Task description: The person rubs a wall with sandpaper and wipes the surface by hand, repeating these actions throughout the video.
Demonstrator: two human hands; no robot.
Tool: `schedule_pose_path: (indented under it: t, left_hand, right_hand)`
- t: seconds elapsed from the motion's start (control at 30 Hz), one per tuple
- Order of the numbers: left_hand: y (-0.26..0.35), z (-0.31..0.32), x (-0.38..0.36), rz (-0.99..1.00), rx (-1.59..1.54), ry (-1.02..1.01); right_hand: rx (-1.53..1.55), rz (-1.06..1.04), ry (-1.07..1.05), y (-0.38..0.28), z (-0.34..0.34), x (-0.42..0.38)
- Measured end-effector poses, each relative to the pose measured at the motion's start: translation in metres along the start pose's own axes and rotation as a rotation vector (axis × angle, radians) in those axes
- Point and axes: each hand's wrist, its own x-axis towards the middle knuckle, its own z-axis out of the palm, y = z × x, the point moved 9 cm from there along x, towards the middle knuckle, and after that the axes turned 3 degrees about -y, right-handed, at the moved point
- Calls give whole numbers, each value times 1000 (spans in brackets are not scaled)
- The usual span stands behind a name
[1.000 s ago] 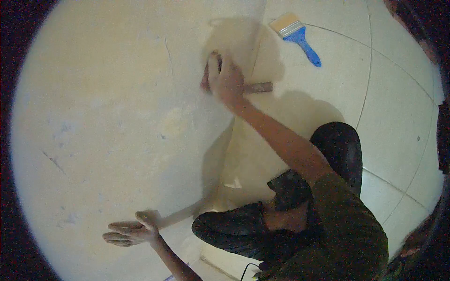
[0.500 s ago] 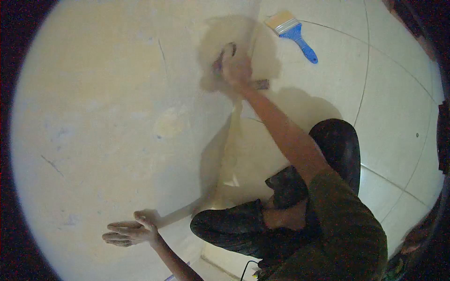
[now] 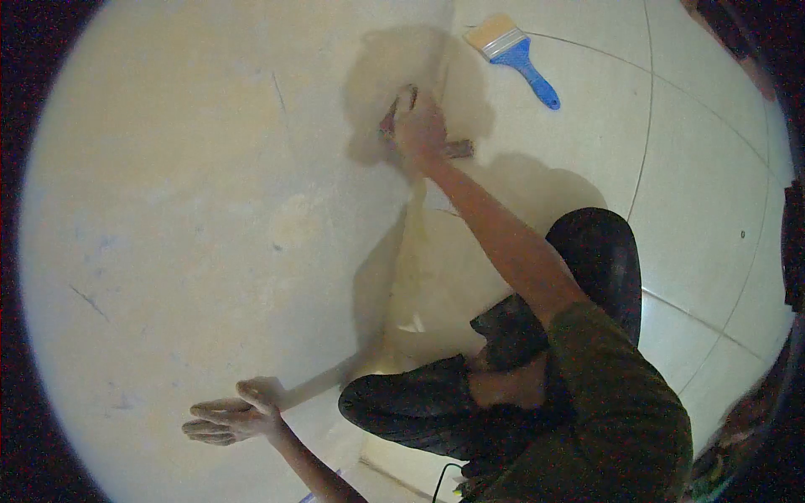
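Observation:
My right hand (image 3: 419,126) is closed round a dark tool (image 3: 459,149) low on the wall, where it meets the floor. The tool's dark end sticks out to the right of the hand, and a reddish part shows at its left; its full shape is hidden. My left hand (image 3: 231,419) lies against the pale, patchy wall (image 3: 184,210) at the lower left, fingers stretched out and holding nothing. A brush (image 3: 521,63) with a blue handle and pale bristles rests on the floor, right of and above my right hand.
Large pale floor tiles (image 3: 704,184) spread to the right. My bent knees (image 3: 595,251) are close to the wall. A thin black cable (image 3: 443,478) shows at the bottom. Dark objects I cannot make out stand at the right edge.
The whole view has shifted slightly, moving the brush and wall marks a little left. My right hand appears slightly lower against the wall, still gripping the tool. My left hand has stayed in place.

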Motion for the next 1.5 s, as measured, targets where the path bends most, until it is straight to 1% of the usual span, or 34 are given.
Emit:
schedule_pose_path:
  t: [0.07,0.1,0.17,0.23,0.3,0.37,0.43,0.53,0.63,0.73,0.8,0.87,0.9,0.93,1.0,1.07,1.1,1.17,1.2,1.3,1.37,1.43,1.5]
  left_hand:
    - [-3,2,-1,2,-9,0]
    - [-3,3,-1,5,-23,16]
    - [-3,4,-5,4,-51,44]
    - [0,1,4,6,-65,31]
    - [-3,5,2,-22,-60,23]
    - [-10,11,-3,-58,-37,2]
    - [-5,6,0,-27,-12,8]
    - [-10,12,0,-44,-37,18]
    - [-11,14,4,-28,-37,47]
    - [-10,12,7,-33,-29,21]
    - [-13,12,8,-30,-8,21]
    - [-12,15,12,3,23,34]
    - [-9,15,15,4,10,41]
    - [-7,10,18,3,-1,41]
    - [-7,10,20,-8,-8,31]
    - [-13,10,18,-11,9,26]
    - [-15,12,20,-15,13,20]
    - [-17,14,22,-25,10,5]
    - [-15,11,22,-23,1,6]
    - [-13,15,25,-34,-21,-2]
    - [-13,26,19,-46,-47,-12]
    - [-8,19,22,-51,-46,-18]
    - [-7,25,20,-67,-55,-32]
  right_hand:
    - [13,-68,4,1,1,1]
    - [5,-155,42,-1,0,-6]
    - [-4,-148,66,0,1,-9]
    - [-5,50,25,4,1,-1]
    - [69,21,16,9,-8,12]
    - [72,10,13,13,-6,8]
    - [-10,9,15,19,7,-5]
    - [-134,-14,-107,17,10,20]
    - [-40,30,-53,26,22,11]
    - [73,141,29,12,8,5]
    - [0,58,-75,7,-6,15]
    - [13,63,-79,3,-3,15]
    - [48,101,-32,5,7,13]
    - [79,139,10,11,10,9]
    - [180,137,-16,32,25,28]
    - [119,44,-76,30,37,25]
    - [2,-46,-111,3,25,5]
    - [-72,-100,-94,-13,19,-2]
    - [-28,-72,-52,-9,20,3]
    - [-21,-25,12,-11,7,19]
    - [-21,-9,53,-16,11,14]
    - [-2,-25,113,-26,18,5]
    - [-447,-293,12,-16,36,21]
